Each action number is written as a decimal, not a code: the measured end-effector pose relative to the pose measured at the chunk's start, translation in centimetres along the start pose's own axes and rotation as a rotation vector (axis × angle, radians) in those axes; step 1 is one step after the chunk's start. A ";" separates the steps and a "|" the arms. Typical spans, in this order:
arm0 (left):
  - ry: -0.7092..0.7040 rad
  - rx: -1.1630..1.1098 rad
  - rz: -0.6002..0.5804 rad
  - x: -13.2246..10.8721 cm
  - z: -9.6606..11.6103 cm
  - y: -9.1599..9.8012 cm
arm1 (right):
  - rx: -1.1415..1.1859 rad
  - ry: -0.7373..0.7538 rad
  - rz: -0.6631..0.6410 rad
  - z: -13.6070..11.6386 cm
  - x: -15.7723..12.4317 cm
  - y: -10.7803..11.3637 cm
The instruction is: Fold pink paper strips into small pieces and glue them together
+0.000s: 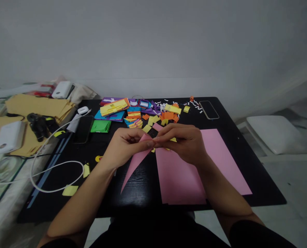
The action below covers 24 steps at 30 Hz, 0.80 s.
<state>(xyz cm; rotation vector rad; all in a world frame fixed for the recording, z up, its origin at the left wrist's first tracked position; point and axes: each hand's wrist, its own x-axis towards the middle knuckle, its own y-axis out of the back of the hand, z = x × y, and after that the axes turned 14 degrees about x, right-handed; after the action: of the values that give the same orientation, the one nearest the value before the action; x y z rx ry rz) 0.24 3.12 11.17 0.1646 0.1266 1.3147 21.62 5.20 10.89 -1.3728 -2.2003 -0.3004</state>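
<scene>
Between my two hands, above the black table, is a folded piece of pink paper [136, 161] that tapers to a point toward me. My left hand [127, 143] is closed on it, thumb on top. The fingertips of my right hand [181, 141] pinch its upper corner, meeting my left thumb. Under my right hand and forearm lie large pink paper sheets [179, 182], flat on the table. Small yellow and orange paper pieces [170, 116] are scattered just beyond my hands, partly hidden by them.
Folded coloured papers [114, 107] and green paper [101, 126] sit at the back. A phone [209, 110] lies back right, another phone [83, 130] at left. A white cable [57, 162] loops over the left edge. Brown envelopes [39, 106] are beside the table; a white stool [269, 134] stands right.
</scene>
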 end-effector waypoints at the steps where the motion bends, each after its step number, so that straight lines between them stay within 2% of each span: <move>1: 0.002 0.006 0.002 0.0 0.0 0.0 | -0.001 -0.001 0.003 0.0 0.0 0.0; 7: -0.017 0.087 0.068 0.2 -0.1 0.2 | -0.014 -0.061 0.066 -0.3 0.1 -0.4; 13: -0.046 0.125 0.134 0.4 -0.6 0.2 | 0.067 -0.276 0.076 -0.8 0.2 -0.8; 18: -0.048 0.143 0.128 0.5 -0.7 0.1 | 0.040 -0.303 0.092 -0.8 0.2 -1.2; 22: -0.085 0.186 0.093 0.7 -0.6 0.7 | 0.023 -0.322 0.080 -0.7 0.2 -1.1; 24: -0.111 0.228 0.115 0.7 -0.6 1.0 | 0.017 -0.323 0.074 -0.7 0.2 -1.1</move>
<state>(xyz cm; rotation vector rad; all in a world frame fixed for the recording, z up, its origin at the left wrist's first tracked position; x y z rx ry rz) -0.68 4.05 10.80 0.4437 0.1749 1.4006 20.79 4.58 11.65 -1.5815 -2.3929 -0.0332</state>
